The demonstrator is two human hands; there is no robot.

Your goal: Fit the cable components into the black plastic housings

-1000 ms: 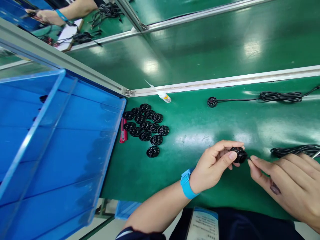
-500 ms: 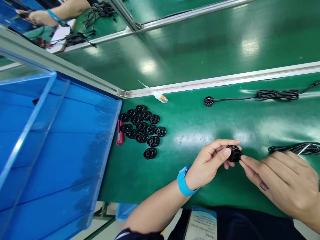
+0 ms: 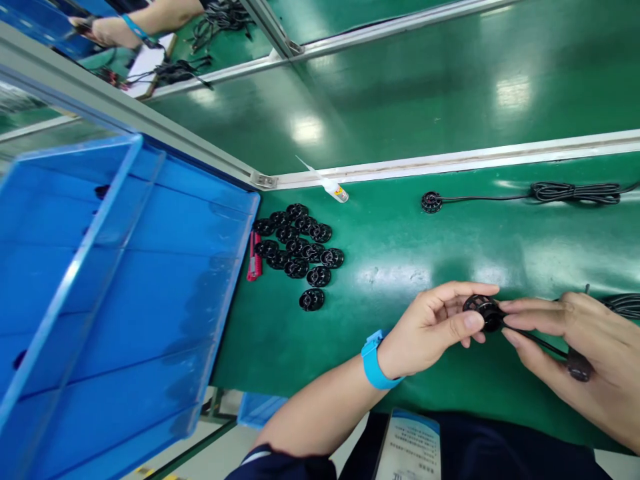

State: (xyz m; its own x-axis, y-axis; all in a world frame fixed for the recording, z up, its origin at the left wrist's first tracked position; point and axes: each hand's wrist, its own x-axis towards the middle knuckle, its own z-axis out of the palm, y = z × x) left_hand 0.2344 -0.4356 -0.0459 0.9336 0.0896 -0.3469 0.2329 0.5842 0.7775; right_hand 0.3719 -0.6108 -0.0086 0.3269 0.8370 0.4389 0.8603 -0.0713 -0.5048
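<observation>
Between the thumb and fingers of my left hand (image 3: pixel 433 327) is a black round slotted plastic part (image 3: pixel 484 311), its open side turned toward my right hand. My right hand (image 3: pixel 585 353) pinches a black cable (image 3: pixel 537 341) right beside that part; whether the cable's end is inside it I cannot tell. A small dark oblong piece (image 3: pixel 579 365) shows on the cable under my right palm. Several similar black plastic parts (image 3: pixel 312 299) lie in a cluster to the left on the green table. Farther back rests another round black part (image 3: pixel 431 202) joined to a bundled cable (image 3: pixel 575 193).
A large blue bin (image 3: pixel 150 300) takes up the left side. Near it lie a red utility knife (image 3: pixel 254 257) and a white glue bottle (image 3: pixel 335 189). Coiled black cable (image 3: pixel 623 305) lies at right, partly behind my hand. Beyond the metal rail (image 3: pixel 425 163), another person's arm (image 3: pixel 160 17) shows.
My right hand has opened out somewhat and turned, and the cable with its dark oblong piece now shows below it. The left hand keeps its hold. The whole view has shifted slightly.
</observation>
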